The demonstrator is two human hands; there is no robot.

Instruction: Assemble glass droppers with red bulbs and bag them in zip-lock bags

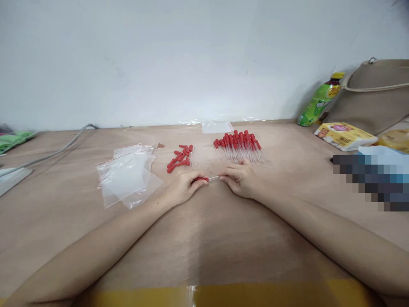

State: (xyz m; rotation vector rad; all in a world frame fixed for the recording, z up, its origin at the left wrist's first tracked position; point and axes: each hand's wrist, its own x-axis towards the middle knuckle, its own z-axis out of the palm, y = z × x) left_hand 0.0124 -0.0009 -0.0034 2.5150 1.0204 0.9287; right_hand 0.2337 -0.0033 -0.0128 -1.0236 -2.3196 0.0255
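Observation:
My left hand (189,184) pinches a red rubber bulb (203,179), whose open end points right. From it a thin clear tube (214,178) runs to my right hand (239,178), which grips the tube's other end between thumb and fingers. Tube and bulb meet end to end, but how deep the tube sits cannot be made out. Beyond my left hand lie several loose red bulbs (180,157). Bare clear tubes (201,157) lie right of them. Past my right hand is a row of clear droppers with red bulbs (238,140) on their far ends.
Clear plastic bags (126,175) lie at the left, with a grey cable (64,149) behind them. A white sheet (217,127) is near the wall. At the right are a green bottle (319,102), a yellow tissue pack (345,135) and a beige bag (370,100).

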